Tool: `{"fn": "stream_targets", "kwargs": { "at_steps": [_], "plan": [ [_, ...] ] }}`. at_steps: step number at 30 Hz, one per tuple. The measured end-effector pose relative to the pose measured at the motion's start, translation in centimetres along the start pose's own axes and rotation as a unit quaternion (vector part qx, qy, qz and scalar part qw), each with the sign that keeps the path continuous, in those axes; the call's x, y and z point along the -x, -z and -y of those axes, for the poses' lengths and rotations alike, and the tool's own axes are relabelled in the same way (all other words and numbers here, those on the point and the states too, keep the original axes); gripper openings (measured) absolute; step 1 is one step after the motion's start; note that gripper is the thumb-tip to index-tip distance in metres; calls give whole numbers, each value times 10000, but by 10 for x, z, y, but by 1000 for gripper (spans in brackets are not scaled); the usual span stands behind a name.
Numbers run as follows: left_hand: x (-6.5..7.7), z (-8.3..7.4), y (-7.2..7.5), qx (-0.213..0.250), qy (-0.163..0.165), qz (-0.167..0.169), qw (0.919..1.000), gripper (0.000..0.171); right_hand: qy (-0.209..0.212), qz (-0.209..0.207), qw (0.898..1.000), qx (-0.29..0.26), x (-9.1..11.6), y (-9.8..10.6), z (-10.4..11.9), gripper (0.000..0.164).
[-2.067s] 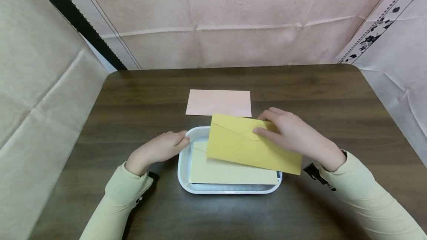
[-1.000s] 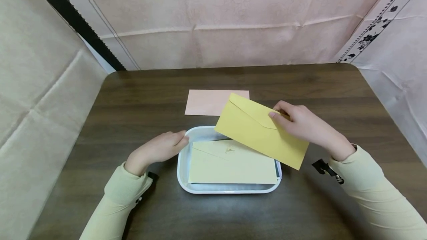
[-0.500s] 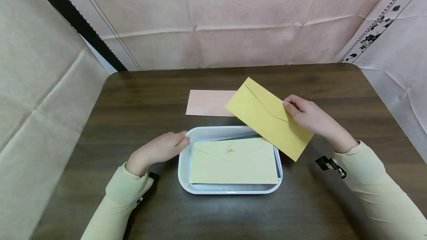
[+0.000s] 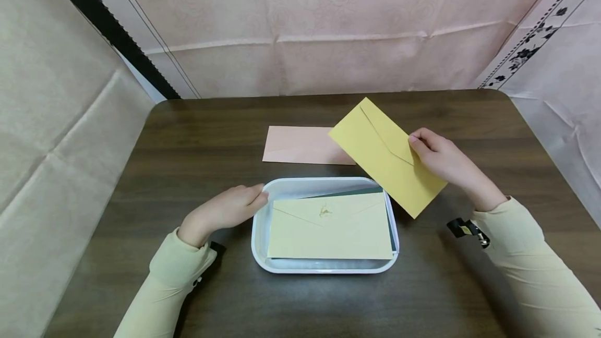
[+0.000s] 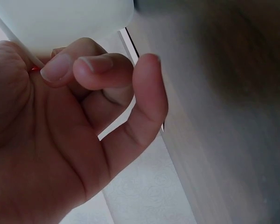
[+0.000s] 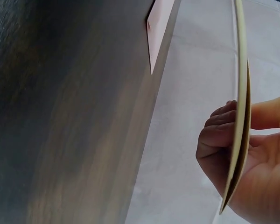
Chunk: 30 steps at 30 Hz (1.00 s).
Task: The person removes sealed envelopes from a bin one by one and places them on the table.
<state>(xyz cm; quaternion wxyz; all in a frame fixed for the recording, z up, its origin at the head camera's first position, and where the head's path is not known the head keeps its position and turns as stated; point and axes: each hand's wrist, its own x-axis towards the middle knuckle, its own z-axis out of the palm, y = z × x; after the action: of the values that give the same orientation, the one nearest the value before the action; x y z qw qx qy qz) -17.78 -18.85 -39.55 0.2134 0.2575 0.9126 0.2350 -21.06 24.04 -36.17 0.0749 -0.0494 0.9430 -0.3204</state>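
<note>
From my end, R side first: my right grip (image 4: 441, 155), a bare hand, pinches a yellow rectangular paper envelope (image 4: 387, 158), thumb on the flap face, fingers behind, no more gap than the env's thickness. It's holding it up off the dark brown wood-grain worktop (image 4: 188, 134), tilted, long axis upper L to lower R in head view. From there the env covers part of the R end of a pale pink paper rectangle (image 4: 300, 145) & overlaps the far R corner of a white rounded rectangular tray (image 4: 324, 270); can't tell if it touches the tray. R wrist cam has it nearly edge-on, layers slightly parted.

My left grip (image 4: 227, 205), also bare, pinches the tray's rim at the far L corner; per L wrist cam, the other fingers are curled.

In the tray: a cream rectangular paper envelope (image 4: 328, 233), flap side up, small gold motif nr its far edge. Under it, a dark green flat item (image 4: 371, 191), only slim strips visible.

The pink rectangle lies flat on the worktop, just beyond the tray. Pale creased cloth (image 4: 328, 14) hangs behind.
</note>
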Motion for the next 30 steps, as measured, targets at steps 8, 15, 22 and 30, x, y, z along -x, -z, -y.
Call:
{"fn": "stream_targets", "kwargs": {
  "at_steps": [8, 15, 22, 30],
  "plan": [
    [5, 4, -1, -43, 112, 23, 9999, 32, 15, -149, 9999, -62, -6, -1, -6, 53],
    [3, 2, -1, 1, 78, 18, 10000, 30, -95, -331, 9994, 78, -9, 2, -20, 53],
    [1, 1, -1, 49, 111, 26, 9999, 28, -281, -385, 9985, 276, -12, 6, -34, 53],
    [-1, 0, -2, 80, 154, 31, 9998, 27, -502, -241, 9984, 82, -18, 4, -44, 52]
  ]
}}
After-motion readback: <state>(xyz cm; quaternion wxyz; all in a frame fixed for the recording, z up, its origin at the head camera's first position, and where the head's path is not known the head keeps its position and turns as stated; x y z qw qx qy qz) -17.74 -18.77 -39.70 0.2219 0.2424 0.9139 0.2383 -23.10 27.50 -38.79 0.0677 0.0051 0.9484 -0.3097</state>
